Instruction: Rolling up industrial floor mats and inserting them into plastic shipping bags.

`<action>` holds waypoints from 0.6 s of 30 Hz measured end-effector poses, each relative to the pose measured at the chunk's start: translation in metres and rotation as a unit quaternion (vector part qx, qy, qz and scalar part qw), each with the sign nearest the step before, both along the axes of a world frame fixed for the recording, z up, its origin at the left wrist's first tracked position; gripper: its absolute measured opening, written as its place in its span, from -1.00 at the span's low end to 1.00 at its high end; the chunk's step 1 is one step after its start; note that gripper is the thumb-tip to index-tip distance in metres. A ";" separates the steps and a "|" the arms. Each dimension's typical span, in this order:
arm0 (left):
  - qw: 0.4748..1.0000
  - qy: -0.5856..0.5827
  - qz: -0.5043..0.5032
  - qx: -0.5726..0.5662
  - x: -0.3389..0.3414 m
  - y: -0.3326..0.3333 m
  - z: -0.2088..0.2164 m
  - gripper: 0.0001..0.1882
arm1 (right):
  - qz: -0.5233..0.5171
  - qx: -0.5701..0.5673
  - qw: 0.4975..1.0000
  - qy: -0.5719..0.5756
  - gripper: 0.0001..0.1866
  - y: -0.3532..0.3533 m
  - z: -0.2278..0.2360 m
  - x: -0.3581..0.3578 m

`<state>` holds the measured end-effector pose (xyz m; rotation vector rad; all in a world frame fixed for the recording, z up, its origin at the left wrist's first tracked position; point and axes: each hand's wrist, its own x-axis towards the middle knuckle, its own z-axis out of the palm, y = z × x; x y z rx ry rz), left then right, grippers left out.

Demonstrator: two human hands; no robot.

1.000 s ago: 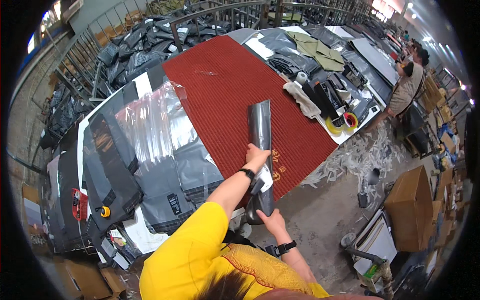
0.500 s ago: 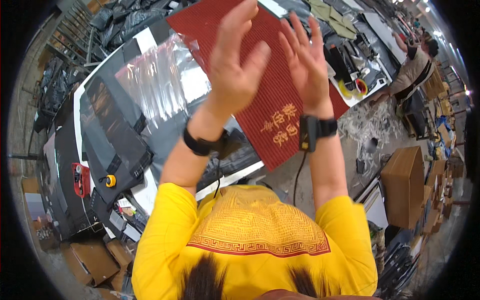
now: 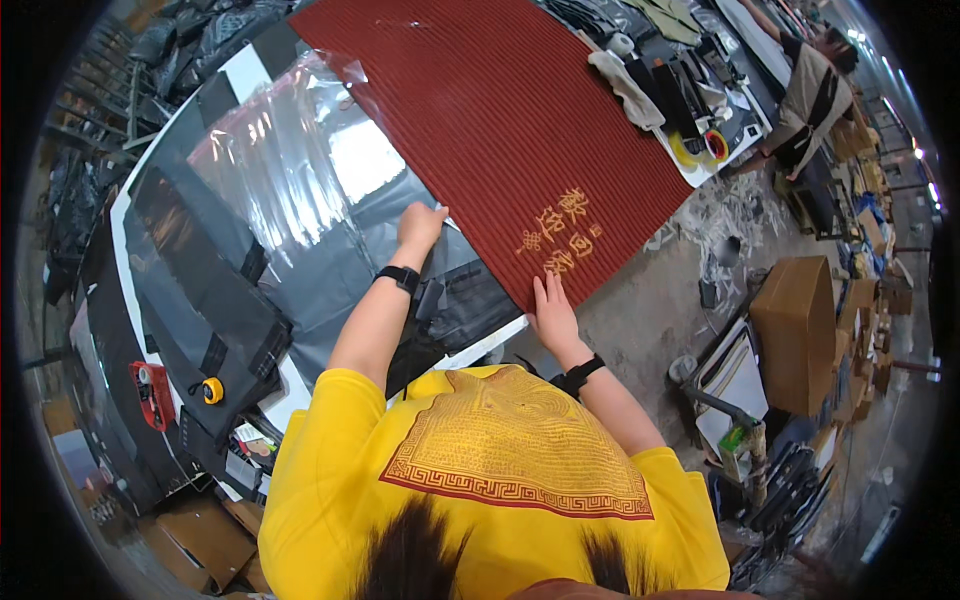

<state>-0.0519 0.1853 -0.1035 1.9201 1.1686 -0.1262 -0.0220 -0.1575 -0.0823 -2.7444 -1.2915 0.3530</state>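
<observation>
A ribbed red mat (image 3: 480, 120) with gold characters lies across the table, its near corner at the table's front edge. My left hand (image 3: 421, 226) is at the mat's left edge, its fingers closed in a pinch; what they hold, if anything, is hidden. A small white patch shows beside those fingertips. With fingers stretched out, my right hand (image 3: 553, 312) rests on the mat's near corner, just below the gold characters. Clear plastic bags (image 3: 290, 150) are spread to the left of the mat, over dark grey sheeting (image 3: 330, 260).
A yellow tape measure (image 3: 212, 390) and a red tray (image 3: 152, 397) sit at the left. Tape rolls (image 3: 716, 146) and dark tools lie beyond the mat's right edge. Cardboard boxes (image 3: 793, 335) stand on the right, plastic scraps (image 3: 715, 225) litter the floor, and another person (image 3: 815, 105) works at far right.
Both hands have come down from above the mat, the left to its left edge and the right to its near corner. The left fingers have closed.
</observation>
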 end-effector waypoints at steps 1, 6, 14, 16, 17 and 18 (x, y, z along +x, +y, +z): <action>0.998 0.007 -0.005 0.058 0.007 -0.001 -0.001 -0.59 | 0.000 -0.005 1.000 0.020 -0.24 -0.002 -0.002 0.005; 0.996 -0.075 -0.005 -0.046 0.003 0.003 -0.007 -0.82 | -0.082 0.026 0.995 0.057 -0.87 -0.008 0.014 0.023; 0.923 -0.312 0.193 -0.116 -0.091 -0.015 -0.019 -0.86 | -0.010 0.201 0.977 0.068 -0.89 0.027 0.188 0.014; 0.880 -0.364 0.256 -0.166 -0.112 -0.030 0.000 -0.75 | 0.031 0.222 0.969 0.103 -0.91 0.041 0.182 -0.002; 0.880 -0.361 0.264 -0.161 -0.119 -0.033 0.002 -0.75 | 0.034 0.207 0.970 0.123 -0.92 0.045 0.167 -0.010; 0.875 -0.351 0.271 -0.194 -0.129 -0.038 0.002 -0.74 | 0.035 0.195 0.971 0.131 -0.92 0.044 0.149 -0.014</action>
